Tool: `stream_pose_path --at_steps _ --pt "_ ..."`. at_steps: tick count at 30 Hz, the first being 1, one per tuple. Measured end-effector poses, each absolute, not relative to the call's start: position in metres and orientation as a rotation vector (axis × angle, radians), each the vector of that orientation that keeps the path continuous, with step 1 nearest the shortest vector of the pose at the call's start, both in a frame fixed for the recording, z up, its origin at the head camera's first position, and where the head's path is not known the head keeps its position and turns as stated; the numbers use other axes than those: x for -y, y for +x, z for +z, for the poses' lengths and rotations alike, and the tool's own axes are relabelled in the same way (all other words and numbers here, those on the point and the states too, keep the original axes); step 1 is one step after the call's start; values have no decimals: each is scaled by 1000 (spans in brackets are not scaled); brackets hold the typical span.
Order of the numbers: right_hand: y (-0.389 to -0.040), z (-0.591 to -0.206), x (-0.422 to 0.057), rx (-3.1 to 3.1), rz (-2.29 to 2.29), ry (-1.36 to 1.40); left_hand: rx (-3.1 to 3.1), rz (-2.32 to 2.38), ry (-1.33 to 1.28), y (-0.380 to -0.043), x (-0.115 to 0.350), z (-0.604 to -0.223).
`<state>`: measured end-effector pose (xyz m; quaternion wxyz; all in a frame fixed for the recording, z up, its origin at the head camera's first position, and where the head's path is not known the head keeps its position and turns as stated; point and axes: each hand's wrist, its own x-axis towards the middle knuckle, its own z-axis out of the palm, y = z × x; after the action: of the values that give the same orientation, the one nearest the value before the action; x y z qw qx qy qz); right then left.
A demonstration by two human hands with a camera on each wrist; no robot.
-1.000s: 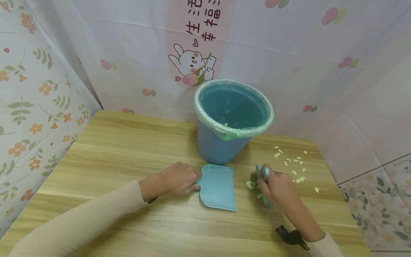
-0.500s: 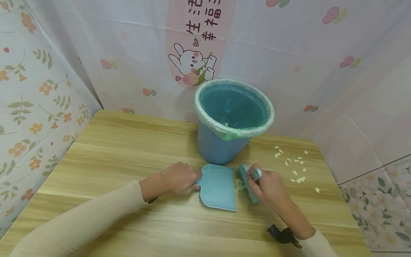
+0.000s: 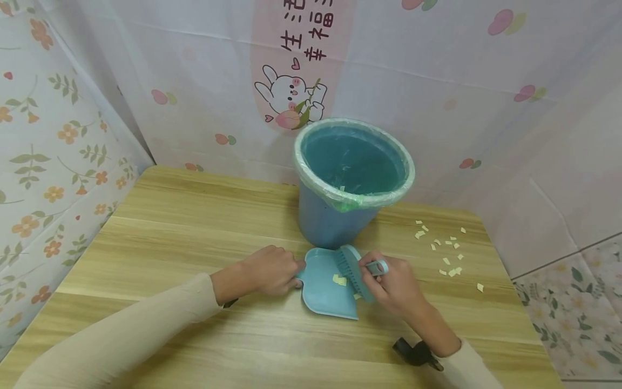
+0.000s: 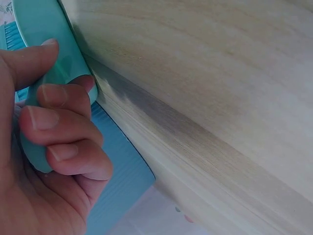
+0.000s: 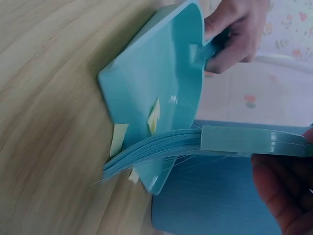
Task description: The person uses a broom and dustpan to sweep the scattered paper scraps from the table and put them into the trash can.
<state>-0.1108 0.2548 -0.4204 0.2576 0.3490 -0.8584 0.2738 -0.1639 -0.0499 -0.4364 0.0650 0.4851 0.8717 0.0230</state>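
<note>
1. Head view, far left: a pale curtain [image 3: 29,162] with orange flowers, hanging beside the wood-grain desk [image 3: 194,232].
2. Coming in from the lower left: a cream sleeve [image 3: 126,329], then the left grip [image 3: 271,273], curled round the short handle of the light blue dustpan [image 3: 323,297]. In the left wrist view, fingers folded about that handle, thumb laid against it.
3. Near the middle of the desk: the dustpan itself, lying with its open edge toward the right. On its floor, pale yellow paper scraps [image 3: 339,280].
4. Just behind the dustpan: an upright blue bin [image 3: 323,224], its rim wrapped in a translucent liner [image 3: 408,186] with a green patch in front.
5. Slanting across the dustpan's open edge: a light blue brush [image 3: 358,270], bristles turned left. In the right wrist view, one scrap at the lip beside the bristles, another beyond them. Cannot tell whether the bristles touch the lip.
6. At the brush: the right grip [image 3: 396,283], pinching its handle, looped end sticking out past the fingers. At the wrist below, a dark mount [image 3: 413,352].
7. Farther right on the desk, well apart from the brush: loose scraps [image 3: 454,272], scattered toward the back corner.
</note>
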Motion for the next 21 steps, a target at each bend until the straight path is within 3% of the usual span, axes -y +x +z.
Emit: stream_pose_path --at_steps 11,21 --pt "-119 -409 -246 2202 787 1016 -2628 50 1449 -164 50 -436" --pt "-106 -403 -275 2240 450 868 -2630 36 1449 -164 50 -436"
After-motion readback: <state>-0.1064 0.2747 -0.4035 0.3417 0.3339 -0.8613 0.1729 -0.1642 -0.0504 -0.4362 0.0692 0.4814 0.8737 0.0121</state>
